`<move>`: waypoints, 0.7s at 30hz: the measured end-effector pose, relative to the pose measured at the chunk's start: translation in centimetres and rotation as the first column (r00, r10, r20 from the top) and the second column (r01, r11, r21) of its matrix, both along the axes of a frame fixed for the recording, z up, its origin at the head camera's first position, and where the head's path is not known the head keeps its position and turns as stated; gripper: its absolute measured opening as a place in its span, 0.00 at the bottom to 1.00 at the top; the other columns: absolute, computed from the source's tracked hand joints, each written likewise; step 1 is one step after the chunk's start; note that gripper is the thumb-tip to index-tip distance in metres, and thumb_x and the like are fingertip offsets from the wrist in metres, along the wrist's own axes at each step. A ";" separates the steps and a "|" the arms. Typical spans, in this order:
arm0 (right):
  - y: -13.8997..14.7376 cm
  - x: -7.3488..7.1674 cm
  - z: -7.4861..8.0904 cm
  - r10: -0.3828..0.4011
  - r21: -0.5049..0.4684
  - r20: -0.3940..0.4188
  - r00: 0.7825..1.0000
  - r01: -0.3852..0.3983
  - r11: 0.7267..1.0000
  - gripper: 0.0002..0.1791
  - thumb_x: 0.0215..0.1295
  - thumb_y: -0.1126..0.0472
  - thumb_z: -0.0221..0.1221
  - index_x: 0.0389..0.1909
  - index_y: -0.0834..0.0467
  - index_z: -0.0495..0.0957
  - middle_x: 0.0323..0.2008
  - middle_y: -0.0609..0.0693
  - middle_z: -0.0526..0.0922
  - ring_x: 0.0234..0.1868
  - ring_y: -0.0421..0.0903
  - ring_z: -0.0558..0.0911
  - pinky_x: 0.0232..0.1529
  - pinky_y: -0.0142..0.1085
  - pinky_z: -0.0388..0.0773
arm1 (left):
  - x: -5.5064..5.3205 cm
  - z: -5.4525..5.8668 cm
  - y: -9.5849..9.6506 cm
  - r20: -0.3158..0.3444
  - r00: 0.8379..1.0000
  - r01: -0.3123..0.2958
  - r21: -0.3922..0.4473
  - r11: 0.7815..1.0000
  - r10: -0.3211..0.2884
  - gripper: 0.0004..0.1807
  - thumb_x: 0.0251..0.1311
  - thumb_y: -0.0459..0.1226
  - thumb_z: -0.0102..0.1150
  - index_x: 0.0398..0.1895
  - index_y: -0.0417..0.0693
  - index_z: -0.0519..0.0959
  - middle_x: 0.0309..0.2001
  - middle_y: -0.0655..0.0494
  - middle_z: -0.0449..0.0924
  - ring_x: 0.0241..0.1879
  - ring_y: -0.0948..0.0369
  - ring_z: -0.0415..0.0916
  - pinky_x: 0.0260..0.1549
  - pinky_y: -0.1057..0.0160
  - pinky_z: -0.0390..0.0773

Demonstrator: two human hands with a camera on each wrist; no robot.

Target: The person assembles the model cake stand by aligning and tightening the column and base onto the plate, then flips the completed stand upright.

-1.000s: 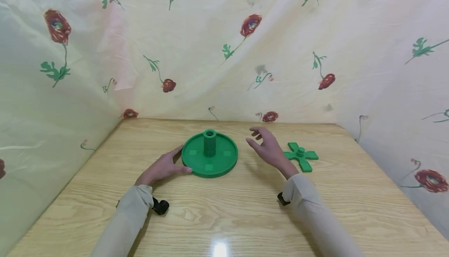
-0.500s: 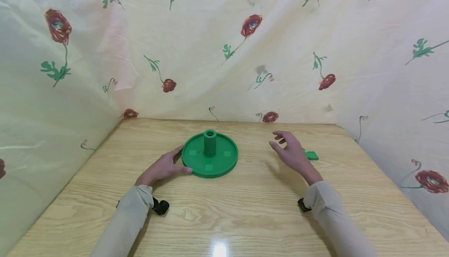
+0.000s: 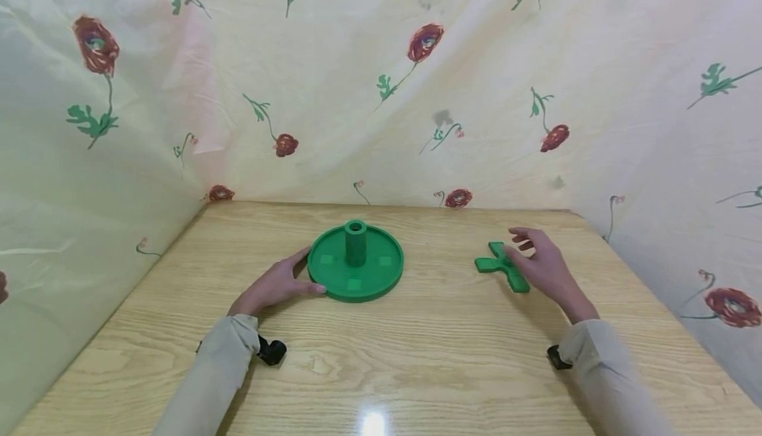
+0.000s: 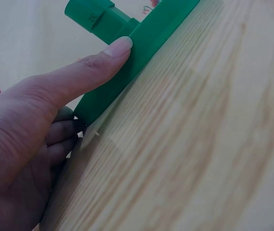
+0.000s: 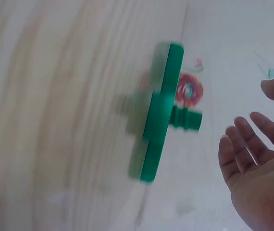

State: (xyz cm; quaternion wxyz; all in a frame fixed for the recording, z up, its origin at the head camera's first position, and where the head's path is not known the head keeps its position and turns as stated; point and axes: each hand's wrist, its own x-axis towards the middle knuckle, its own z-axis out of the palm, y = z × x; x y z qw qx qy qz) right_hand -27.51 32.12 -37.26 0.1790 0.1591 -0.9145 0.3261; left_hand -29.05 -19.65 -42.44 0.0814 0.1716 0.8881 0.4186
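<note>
A round green base point(image 3: 355, 284) with a raised rim lies flat on the table, an upright hollow post point(image 3: 356, 245) at its centre. My left hand point(image 3: 278, 284) grips the base's left edge. In the left wrist view the thumb point(image 4: 96, 67) lies along the outside of the rim, and the fingers bend behind it. At the right, my right hand point(image 3: 543, 265) hovers by a green cross-shaped piece point(image 3: 489, 264), hiding one of its arms in the head view. The right wrist view shows a ridged peg point(image 5: 186, 118) on the cross; the loosely bent fingers are apart from it.
The wooden table point(image 3: 381, 350) has a glare spot near its front edge. A flower-printed cloth point(image 3: 357, 79) hangs behind the table and along both sides. Small black devices sit on both wrists.
My right hand has moved rightward across the cross-shaped piece, uncovering its left arms and covering its right one. The left hand and round base have stayed put.
</note>
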 end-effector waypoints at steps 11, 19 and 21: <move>3.7 0.3 -0.3 -0.016 0.046 0.025 1.000 0.014 0.999 0.24 0.79 0.62 0.57 0.65 0.74 0.69 0.55 0.73 0.75 0.52 0.68 0.77 0.45 0.38 0.76 | 0.0 -0.1 0.0 0.009 1.000 -0.013 0.002 1.000 0.013 0.61 0.56 0.58 0.75 0.84 0.46 0.50 0.81 0.41 0.51 0.79 0.41 0.46 0.72 0.34 0.52; 5.9 0.0 -0.9 -0.043 0.091 0.068 0.997 0.037 0.995 0.21 0.77 0.64 0.59 0.64 0.72 0.72 0.52 0.72 0.79 0.50 0.70 0.80 0.40 0.45 0.78 | 0.1 0.0 0.0 0.010 1.000 -0.013 -0.001 1.000 0.013 0.61 0.56 0.58 0.75 0.84 0.47 0.50 0.81 0.41 0.51 0.79 0.41 0.46 0.72 0.35 0.52; 6.3 0.0 -1.1 -0.041 0.099 0.078 0.996 0.034 0.994 0.21 0.76 0.65 0.60 0.63 0.72 0.72 0.51 0.72 0.80 0.49 0.70 0.81 0.41 0.47 0.79 | 0.1 0.0 0.0 0.013 1.000 -0.014 -0.002 1.000 0.014 0.61 0.56 0.58 0.75 0.84 0.47 0.50 0.81 0.41 0.51 0.79 0.41 0.46 0.72 0.35 0.52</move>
